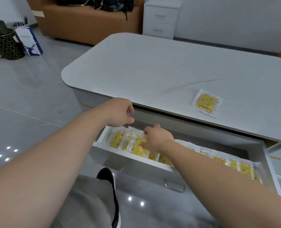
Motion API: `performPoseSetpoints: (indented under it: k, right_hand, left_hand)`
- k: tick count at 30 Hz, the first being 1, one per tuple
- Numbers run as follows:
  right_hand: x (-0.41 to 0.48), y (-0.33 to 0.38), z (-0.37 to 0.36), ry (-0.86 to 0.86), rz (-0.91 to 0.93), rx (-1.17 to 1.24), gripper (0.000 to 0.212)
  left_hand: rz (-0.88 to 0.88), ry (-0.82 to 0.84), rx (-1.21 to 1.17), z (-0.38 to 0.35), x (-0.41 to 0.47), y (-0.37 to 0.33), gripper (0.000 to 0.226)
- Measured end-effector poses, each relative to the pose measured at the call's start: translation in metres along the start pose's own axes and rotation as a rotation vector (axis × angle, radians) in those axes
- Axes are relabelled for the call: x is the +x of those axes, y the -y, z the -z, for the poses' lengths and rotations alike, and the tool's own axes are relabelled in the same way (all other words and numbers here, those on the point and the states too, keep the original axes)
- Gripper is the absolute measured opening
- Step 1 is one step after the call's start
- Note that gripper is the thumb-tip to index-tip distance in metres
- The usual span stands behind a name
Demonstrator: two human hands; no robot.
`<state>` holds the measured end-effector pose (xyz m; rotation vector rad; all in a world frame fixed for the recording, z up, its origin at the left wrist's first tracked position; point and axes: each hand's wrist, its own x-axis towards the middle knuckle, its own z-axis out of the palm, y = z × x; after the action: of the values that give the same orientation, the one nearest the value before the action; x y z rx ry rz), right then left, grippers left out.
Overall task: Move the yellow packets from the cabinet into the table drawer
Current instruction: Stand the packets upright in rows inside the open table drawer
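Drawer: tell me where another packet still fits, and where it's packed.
The drawer is crowded: yellow packets line it end to end, and the right hand covers those at its left. The tabletop is bare left of and behind the lone packet.

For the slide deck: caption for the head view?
Right hand places a packet in the open drawer; one packet left on the table.

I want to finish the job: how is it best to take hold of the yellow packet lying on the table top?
The yellow packet lies flat on the table top, apart from everything else, near the front edge. Probably best to come from above on the near side and pinch its clear border, or slide it to the edge so a thumb gets under. The right hand is nearer.
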<state>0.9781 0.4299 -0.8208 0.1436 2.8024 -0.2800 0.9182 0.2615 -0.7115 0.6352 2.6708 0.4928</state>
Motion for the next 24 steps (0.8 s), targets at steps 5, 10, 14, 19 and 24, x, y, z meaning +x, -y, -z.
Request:
performPoseSetpoints:
  k: [5,10,14,19,24]
  right_hand:
    - [-0.009,0.011,-0.003,-0.077,0.014,-0.072,0.051]
    - [-0.029,0.001,0.021,-0.218,0.114,-0.023,0.028]
    - [-0.056,-0.029,0.054,-0.287,0.109,-0.007,0.020]
    - [-0.081,-0.087,0.088,-0.392,-0.121,0.227,0.012]
    - [-0.084,-0.140,0.101,-0.443,-0.371,0.504,0.011]
  left_hand:
    - [-0.028,-0.010,0.008,0.001,-0.001,-0.013,0.031]
    - [-0.084,-0.059,-0.008,0.004,0.006,-0.037,0.025]
    - [-0.158,-0.137,-0.070,0.000,0.025,-0.069,0.017]
    - [-0.257,-0.179,-0.093,-0.022,0.050,-0.114,0.024]
    - [-0.337,-0.155,0.044,-0.049,0.074,-0.155,0.042]
